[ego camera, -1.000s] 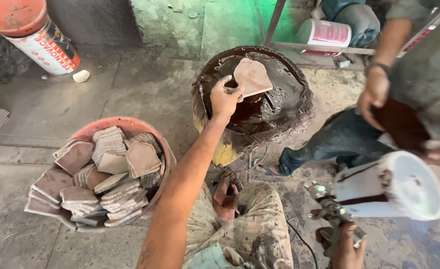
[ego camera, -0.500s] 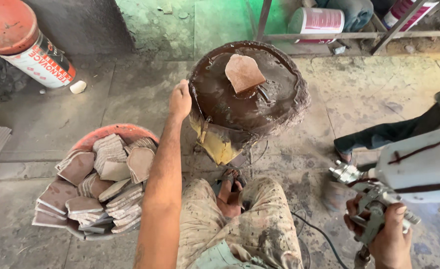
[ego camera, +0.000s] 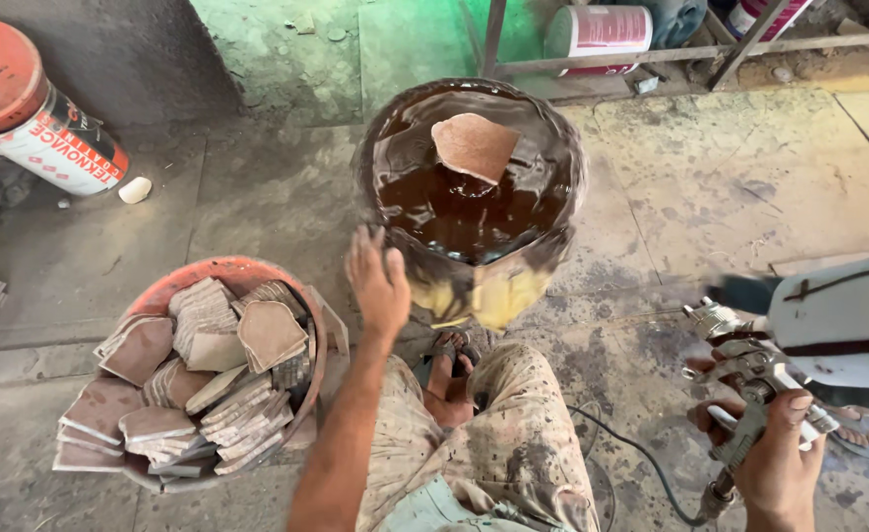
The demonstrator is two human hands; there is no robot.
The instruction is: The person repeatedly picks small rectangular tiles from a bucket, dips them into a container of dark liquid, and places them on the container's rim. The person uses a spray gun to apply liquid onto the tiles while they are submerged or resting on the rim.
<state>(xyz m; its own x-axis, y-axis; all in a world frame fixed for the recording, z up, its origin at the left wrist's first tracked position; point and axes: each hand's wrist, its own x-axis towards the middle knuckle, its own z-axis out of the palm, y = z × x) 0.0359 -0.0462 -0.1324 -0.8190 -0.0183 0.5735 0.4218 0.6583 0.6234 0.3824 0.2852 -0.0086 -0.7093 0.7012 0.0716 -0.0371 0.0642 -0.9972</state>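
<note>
My left hand [ego camera: 377, 281] hovers with fingers spread and nothing in it, between the red basin [ego camera: 220, 274] and the dark bucket [ego camera: 471, 258]. A flat brown clay tile [ego camera: 474, 146] stands tilted on top of the bucket, over glossy dark brown liquid [ego camera: 464, 217]. The basin at the left is heaped with several similar tiles [ego camera: 208, 365]. At the lower right, my right hand [ego camera: 774, 463] grips the handle of a metal spray gun [ego camera: 749, 379] with a white cup [ego camera: 838, 330] on top.
My knee in spattered trousers [ego camera: 493, 443] and sandalled foot [ego camera: 449, 379] sit below the bucket. A hose [ego camera: 641, 458] trails from the gun. A red-lidded tin [ego camera: 31, 108] lies at the upper left, another tin [ego camera: 602, 30] and a metal frame [ego camera: 651, 54] behind the bucket.
My left hand let go of the tile on the bucket and drew back toward me. The spray gun in my right hand stays low right. The other person has left the view.
</note>
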